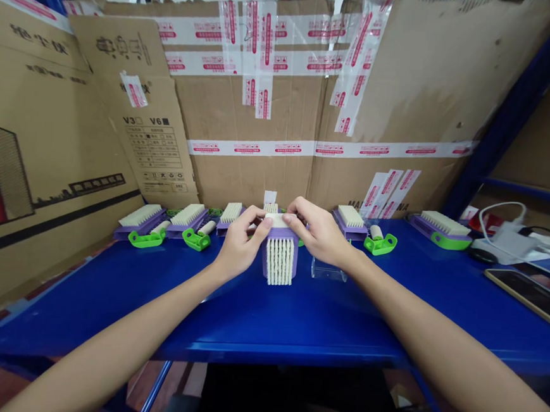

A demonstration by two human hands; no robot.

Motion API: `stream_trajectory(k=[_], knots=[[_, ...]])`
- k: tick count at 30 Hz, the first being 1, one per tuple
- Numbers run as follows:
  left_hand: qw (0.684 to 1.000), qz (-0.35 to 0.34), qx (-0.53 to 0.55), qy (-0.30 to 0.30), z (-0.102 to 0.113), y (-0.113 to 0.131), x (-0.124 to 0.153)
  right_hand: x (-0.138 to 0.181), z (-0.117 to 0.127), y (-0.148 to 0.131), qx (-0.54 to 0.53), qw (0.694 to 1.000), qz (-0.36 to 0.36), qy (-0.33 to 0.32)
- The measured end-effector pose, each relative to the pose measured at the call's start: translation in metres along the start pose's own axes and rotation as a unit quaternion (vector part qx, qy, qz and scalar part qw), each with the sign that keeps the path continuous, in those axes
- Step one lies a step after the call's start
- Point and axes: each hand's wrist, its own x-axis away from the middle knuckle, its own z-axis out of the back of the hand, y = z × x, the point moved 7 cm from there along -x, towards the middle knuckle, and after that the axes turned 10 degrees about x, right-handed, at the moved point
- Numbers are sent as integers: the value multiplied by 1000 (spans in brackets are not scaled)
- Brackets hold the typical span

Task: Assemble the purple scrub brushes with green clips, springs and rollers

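Note:
Between my hands, over the middle of the blue table, is a purple scrub brush [280, 260] with rows of cream bristles facing me. A white roller-like piece [275, 220] lies across its upper end. My left hand [241, 238] is closed on the left side of that end, thumb against the white piece. From the right, my right hand [318, 231] grips the same end, its thumb and fingers pressed near the white piece. The fingers hide part of the brush's upper end. Just behind my hands stands another brush [270, 207], partly covered.
Along the back are several purple brushes [187, 215], with green end pieces [196, 239] and white rollers [376, 232] beside some. A clear plastic holder [328, 270] sits by my right wrist. Cardboard [262, 122] walls the back. A phone [534, 296] and white charger cables [511, 234] lie right.

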Motion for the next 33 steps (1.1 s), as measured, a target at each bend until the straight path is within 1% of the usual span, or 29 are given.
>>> stream_trajectory(k=[18,33], knots=[[1000,5,-1,-16,-2,-1,0,-2,4,-2,22,1000,-12,-1],[1000,-1,-5,-18,-2,-1,0,-2,3,-2,22,1000,-14,-4]])
